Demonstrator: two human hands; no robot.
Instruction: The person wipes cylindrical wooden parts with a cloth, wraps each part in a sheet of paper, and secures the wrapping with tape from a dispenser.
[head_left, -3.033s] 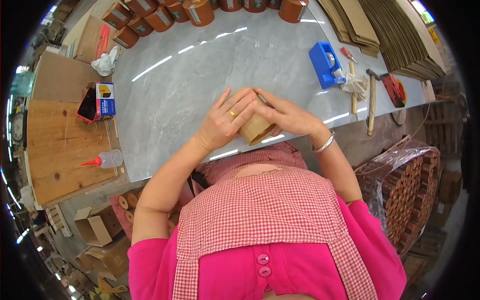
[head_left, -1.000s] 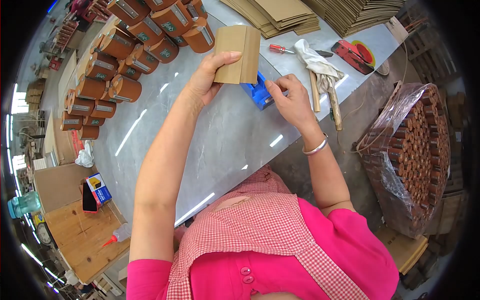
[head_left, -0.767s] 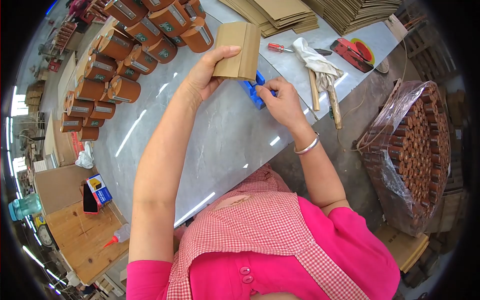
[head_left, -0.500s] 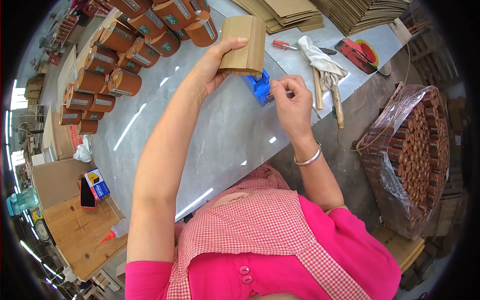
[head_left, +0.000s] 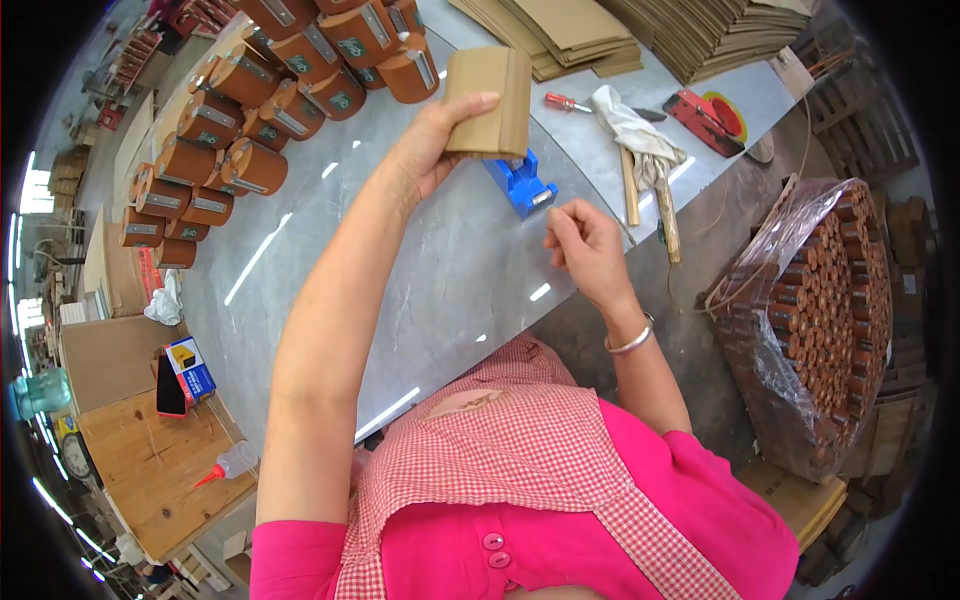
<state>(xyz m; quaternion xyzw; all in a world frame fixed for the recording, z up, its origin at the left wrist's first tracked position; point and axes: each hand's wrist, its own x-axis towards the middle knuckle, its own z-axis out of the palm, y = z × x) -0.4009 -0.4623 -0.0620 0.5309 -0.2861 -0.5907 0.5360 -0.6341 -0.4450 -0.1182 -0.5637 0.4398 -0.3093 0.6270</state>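
Gripping a cardboard sleeve (head_left: 490, 110) near a blue tape dispenser (head_left: 524, 186)

The cardboard sleeve is grasped in the left hand (head_left: 430, 145), with the thumb laid across its outer face and the fingers tucked behind it. It is held at the far side of the grey table (head_left: 370, 270), where part of the blue tape dispenser is hidden by its lower edge. The right hand (head_left: 588, 250) is seen just beside the near end of the dispenser, its fingers curled in and closed toward the thumb; whether anything thin is pinched there cannot be told.

To the right, a red-handled screwdriver (head_left: 566, 103), a white cloth (head_left: 632, 128), a wooden stick (head_left: 629, 188) and a red tool with a yellow ring (head_left: 704, 122) are laid out. Brown cylinders (head_left: 256, 166) are piled at the left, and flat cardboard (head_left: 690, 35) is stacked along the far side. A clear bottle with a red tip (head_left: 236, 460) is seen on a wooden surface (head_left: 160, 480) at the lower left. Beyond the table's right edge, a bundle of brown pieces (head_left: 820, 320) is wrapped in clear film.
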